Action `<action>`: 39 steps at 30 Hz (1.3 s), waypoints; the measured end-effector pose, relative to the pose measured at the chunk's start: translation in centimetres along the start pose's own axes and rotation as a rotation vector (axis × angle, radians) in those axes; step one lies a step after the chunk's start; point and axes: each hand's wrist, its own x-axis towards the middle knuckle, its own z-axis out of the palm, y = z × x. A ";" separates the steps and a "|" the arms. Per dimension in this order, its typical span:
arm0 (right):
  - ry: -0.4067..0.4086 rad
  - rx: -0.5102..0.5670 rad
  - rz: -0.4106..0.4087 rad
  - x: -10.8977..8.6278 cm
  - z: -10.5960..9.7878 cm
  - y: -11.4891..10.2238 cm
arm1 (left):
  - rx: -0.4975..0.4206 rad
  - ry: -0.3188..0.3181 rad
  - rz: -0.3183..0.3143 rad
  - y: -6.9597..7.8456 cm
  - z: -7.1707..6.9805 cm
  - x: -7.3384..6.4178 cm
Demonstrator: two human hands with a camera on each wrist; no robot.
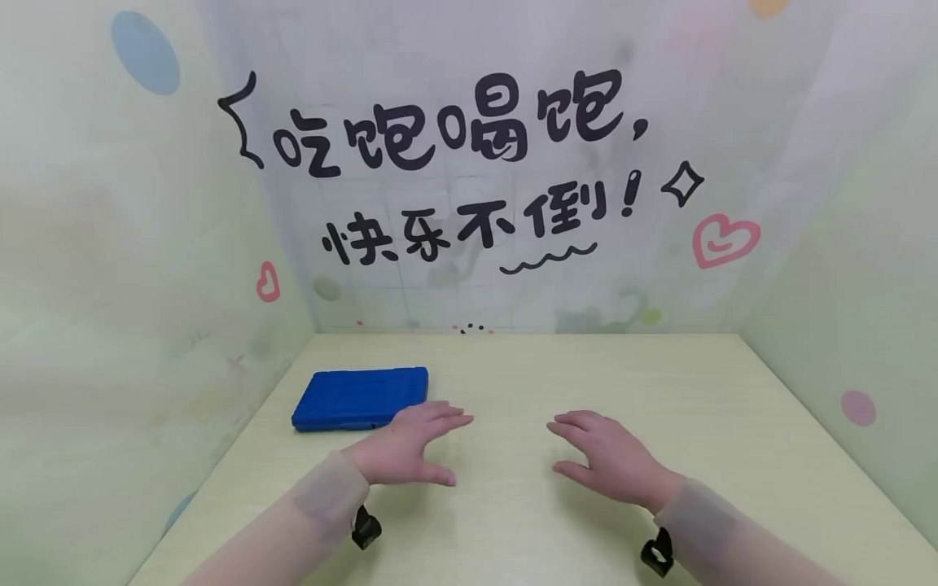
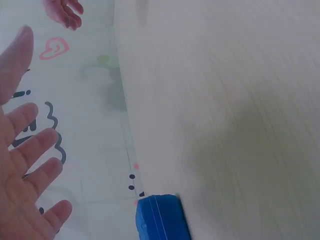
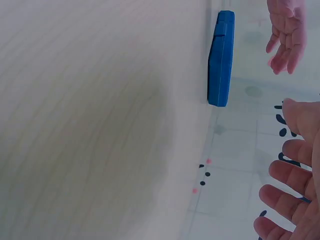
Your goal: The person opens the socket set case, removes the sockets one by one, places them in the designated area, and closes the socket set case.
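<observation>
A flat blue plastic case (image 1: 359,397) with a ribbed left end lies closed on the left part of the table. My left hand (image 1: 414,443) hovers above the table just in front of it, overlapping its near right corner in the head view. Its fingers are spread and hold nothing. To the right, my right hand (image 1: 611,457) is also raised over the table, fingers apart and empty, facing the left one. The left wrist view shows one end of the blue case (image 2: 162,217); in the right wrist view the blue case (image 3: 221,59) appears edge-on.
The pale wood-grain table (image 1: 528,521) is closed in by light printed walls at the left, back and right. Large dark lettering (image 1: 484,130) and small drawings cover the back wall (image 1: 440,49). A black strap piece (image 1: 366,527) hangs under each wrist.
</observation>
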 end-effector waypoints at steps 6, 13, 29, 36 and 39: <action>0.031 0.156 0.103 3.3 3.1 -1.7 | -0.174 0.171 -0.245 -2.9 0.3 -1.5; 0.016 0.316 0.216 6.6 5.6 -3.9 | -0.228 0.272 -0.390 -7.1 0.2 -3.3; -0.050 0.539 0.355 14.4 9.5 -8.0 | -0.297 0.406 -0.633 -13.7 -1.0 -6.7; -0.076 0.613 0.444 16.4 11.8 -8.5 | -0.334 0.362 -0.717 -15.2 -0.3 -7.6; -0.103 0.641 0.479 17.0 12.4 -8.8 | -0.346 0.335 -0.754 -15.7 0.1 -8.0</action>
